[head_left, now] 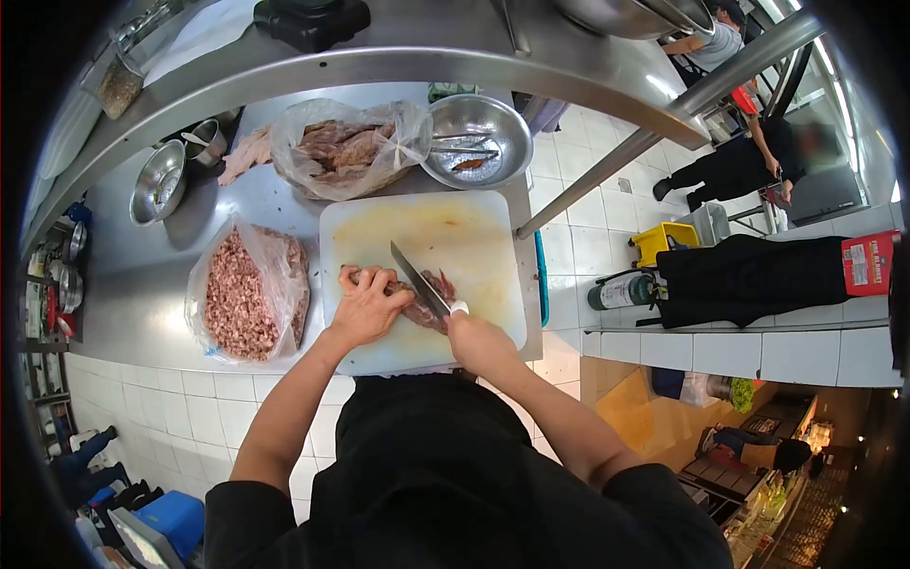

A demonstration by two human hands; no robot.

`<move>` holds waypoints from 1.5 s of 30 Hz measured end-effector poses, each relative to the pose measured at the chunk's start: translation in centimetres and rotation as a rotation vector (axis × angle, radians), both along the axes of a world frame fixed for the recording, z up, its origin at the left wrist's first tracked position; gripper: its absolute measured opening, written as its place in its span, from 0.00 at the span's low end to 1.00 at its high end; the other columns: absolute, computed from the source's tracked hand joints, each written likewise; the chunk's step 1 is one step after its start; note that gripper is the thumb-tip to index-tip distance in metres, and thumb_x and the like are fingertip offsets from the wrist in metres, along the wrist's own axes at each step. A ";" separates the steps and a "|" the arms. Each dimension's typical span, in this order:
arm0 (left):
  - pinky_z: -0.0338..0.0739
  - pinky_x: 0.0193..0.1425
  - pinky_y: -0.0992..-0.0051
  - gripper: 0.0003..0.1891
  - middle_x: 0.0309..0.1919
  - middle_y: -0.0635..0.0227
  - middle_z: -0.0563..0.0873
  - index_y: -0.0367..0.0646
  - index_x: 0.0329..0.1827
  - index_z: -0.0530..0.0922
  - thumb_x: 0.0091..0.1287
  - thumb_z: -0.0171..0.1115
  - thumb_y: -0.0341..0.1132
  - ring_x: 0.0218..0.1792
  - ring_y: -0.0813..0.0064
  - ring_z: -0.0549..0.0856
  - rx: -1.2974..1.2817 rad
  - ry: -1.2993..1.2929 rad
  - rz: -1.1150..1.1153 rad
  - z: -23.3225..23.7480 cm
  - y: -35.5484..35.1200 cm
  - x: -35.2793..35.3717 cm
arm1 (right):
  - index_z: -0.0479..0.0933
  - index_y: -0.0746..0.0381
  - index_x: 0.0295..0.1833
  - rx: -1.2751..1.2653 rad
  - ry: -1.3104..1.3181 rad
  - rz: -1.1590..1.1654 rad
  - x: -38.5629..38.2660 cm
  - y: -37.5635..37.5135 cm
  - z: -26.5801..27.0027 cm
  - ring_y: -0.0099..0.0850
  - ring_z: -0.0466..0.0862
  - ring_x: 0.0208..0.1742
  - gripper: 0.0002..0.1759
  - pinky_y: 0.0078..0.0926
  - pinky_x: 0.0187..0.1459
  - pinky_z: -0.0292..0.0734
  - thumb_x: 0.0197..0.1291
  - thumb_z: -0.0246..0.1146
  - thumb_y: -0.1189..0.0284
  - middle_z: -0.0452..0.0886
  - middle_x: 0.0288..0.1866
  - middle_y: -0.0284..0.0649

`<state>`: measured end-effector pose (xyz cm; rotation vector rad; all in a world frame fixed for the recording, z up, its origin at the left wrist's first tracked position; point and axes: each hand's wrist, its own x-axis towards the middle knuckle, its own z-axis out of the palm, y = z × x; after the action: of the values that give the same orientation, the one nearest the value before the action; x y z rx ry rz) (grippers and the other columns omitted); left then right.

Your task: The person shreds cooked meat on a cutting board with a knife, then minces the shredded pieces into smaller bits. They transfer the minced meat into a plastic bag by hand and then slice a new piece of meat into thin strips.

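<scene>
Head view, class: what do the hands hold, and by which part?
Right hand: the kitchen knife, by its white handle. Left hand: the raw meat, held from above on its portion left of the blade.

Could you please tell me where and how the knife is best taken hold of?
I would grip the knife by its white handle, coming from the near right, as the right hand does: the blade slants away to the far left, so its tip points away from that hand.
</scene>
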<state>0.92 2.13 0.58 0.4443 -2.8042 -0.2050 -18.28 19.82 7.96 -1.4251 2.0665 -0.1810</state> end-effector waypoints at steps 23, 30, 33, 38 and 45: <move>0.54 0.73 0.34 0.07 0.58 0.67 0.79 0.69 0.53 0.85 0.76 0.65 0.44 0.66 0.56 0.75 0.035 0.009 0.052 -1.0 0.7 0.2 | 0.79 0.70 0.48 -0.106 0.053 0.017 2.1 2.2 -4.3 0.63 0.91 0.41 0.21 0.61 0.45 0.85 0.87 0.52 0.63 0.90 0.38 0.63; 0.55 0.72 0.34 0.09 0.59 0.68 0.78 0.71 0.55 0.85 0.75 0.68 0.46 0.66 0.56 0.75 -0.011 0.106 0.079 -2.7 1.4 0.6 | 0.79 0.70 0.49 0.039 0.019 0.012 0.8 -0.1 3.9 0.65 0.91 0.42 0.22 0.63 0.45 0.84 0.88 0.51 0.61 0.90 0.39 0.64; 0.55 0.72 0.34 0.10 0.59 0.68 0.78 0.72 0.55 0.85 0.73 0.69 0.47 0.66 0.56 0.75 -0.007 0.143 0.105 -3.3 1.2 0.3 | 0.77 0.71 0.49 0.080 0.005 0.046 -0.1 2.6 6.4 0.66 0.90 0.42 0.21 0.64 0.46 0.83 0.88 0.51 0.63 0.89 0.38 0.64; 0.56 0.72 0.36 0.11 0.58 0.70 0.78 0.72 0.54 0.86 0.70 0.72 0.46 0.66 0.57 0.75 -0.043 0.140 0.094 -3.2 1.0 0.1 | 0.76 0.72 0.54 0.182 0.017 0.064 0.6 -0.2 1.9 0.62 0.92 0.47 0.13 0.62 0.50 0.85 0.82 0.52 0.71 0.91 0.42 0.63; 0.57 0.72 0.37 0.11 0.58 0.72 0.79 0.72 0.54 0.86 0.70 0.71 0.46 0.67 0.58 0.75 -0.007 0.134 0.057 -3.7 1.2 0.0 | 0.78 0.70 0.52 0.169 -0.007 0.021 0.5 2.6 4.6 0.61 0.93 0.46 0.15 0.61 0.49 0.86 0.84 0.52 0.69 0.91 0.42 0.61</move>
<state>0.97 3.31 -3.13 0.4898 -2.6568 -0.2045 -17.73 22.42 12.52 -1.3410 2.0091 -0.0016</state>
